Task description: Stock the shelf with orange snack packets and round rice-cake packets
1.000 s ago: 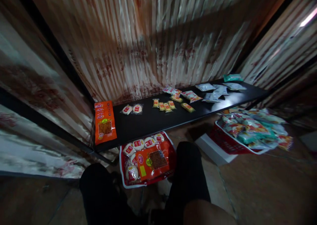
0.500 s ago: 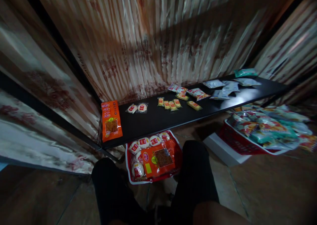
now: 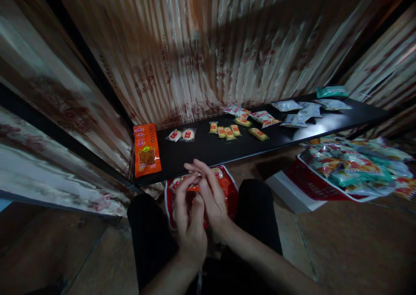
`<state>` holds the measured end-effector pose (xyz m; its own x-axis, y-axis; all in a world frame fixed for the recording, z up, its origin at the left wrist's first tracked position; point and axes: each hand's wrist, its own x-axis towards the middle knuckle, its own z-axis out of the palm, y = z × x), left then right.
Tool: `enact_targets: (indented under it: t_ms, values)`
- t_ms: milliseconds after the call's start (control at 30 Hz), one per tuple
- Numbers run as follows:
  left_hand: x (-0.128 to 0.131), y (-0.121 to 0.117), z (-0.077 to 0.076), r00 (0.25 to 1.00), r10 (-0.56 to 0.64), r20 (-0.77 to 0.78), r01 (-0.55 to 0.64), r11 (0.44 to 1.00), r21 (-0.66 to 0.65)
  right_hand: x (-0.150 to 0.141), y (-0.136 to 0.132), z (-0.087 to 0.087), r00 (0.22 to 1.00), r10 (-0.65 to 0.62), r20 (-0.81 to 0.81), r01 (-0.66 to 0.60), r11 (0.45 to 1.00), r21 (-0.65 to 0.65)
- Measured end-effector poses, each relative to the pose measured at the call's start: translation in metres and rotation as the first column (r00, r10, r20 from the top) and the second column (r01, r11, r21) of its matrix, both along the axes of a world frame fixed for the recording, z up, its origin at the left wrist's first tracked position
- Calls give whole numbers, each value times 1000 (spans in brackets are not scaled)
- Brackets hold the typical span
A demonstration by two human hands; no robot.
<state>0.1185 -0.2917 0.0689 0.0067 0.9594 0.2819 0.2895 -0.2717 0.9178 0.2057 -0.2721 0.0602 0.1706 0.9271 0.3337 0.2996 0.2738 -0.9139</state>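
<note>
Both of my hands are raised together over a red basket (image 3: 232, 190) of snack packs that stands on the floor between my knees. My left hand (image 3: 188, 217) has its fingers loosely curled, and my right hand (image 3: 209, 195) lies against it with fingers stretched out. Nothing shows in either hand. Just beyond them runs a low black shelf (image 3: 201, 154). On it lie an orange snack packet (image 3: 147, 150) at the left end, two round red-labelled packs (image 3: 182, 135), a few small yellow packs (image 3: 225, 131) and white pouches (image 3: 297, 113) further right.
A second red basket (image 3: 312, 184) heaped with colourful packets sits on the floor at the right, beside a white box (image 3: 286, 190). Striped curtains hang behind and to both sides of the shelf. My dark-trousered knees flank the near basket.
Both hands have come up into view over the near basket, where none showed before. The view has shifted slightly to the left and down.
</note>
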Motion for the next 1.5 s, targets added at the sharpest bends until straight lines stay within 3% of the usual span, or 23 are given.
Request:
enact_targets:
  t_ms: [100, 167, 233, 300, 367, 533, 733, 933, 1233, 1500]
  values:
    - [-2, 22, -42, 932, -29, -362, -33, 986, -165, 17, 20, -51, 944, -22, 330, 93, 976, -199]
    - [-9, 29, -84, 812, -117, -572, -71, 953, -296, 32, 18, -95, 827, 36, 561, 203, 911, -358]
    - [-16, 27, -123, 708, -215, -672, -81, 921, -381, 44, 9, -132, 728, 143, 670, 239, 863, -444]
    - [-22, 19, -151, 621, -344, -705, -29, 888, -458, 51, -2, -155, 672, 193, 715, 213, 874, -436]
    - [-24, 11, -165, 564, -369, -739, 13, 898, -439, 54, -9, -164, 652, 208, 729, 190, 886, -422]
    - [-23, 4, -174, 532, -354, -769, 48, 919, -390, 60, -7, -157, 611, 323, 723, 124, 863, -490]
    - [-28, 1, -190, 549, -268, -792, 65, 958, -279, 79, -8, -144, 533, 520, 668, 89, 750, -656]
    - [-33, -2, -195, 549, -300, -780, 142, 953, -267, 82, -14, -154, 479, 549, 685, 23, 773, -634]
    - [-25, -4, -177, 574, -262, -776, 112, 964, -243, 81, -16, -156, 517, 526, 676, 2, 788, -616]
    - [-25, -4, -175, 710, -253, -658, 117, 963, -244, 78, -18, -154, 577, 471, 667, -29, 828, -559]
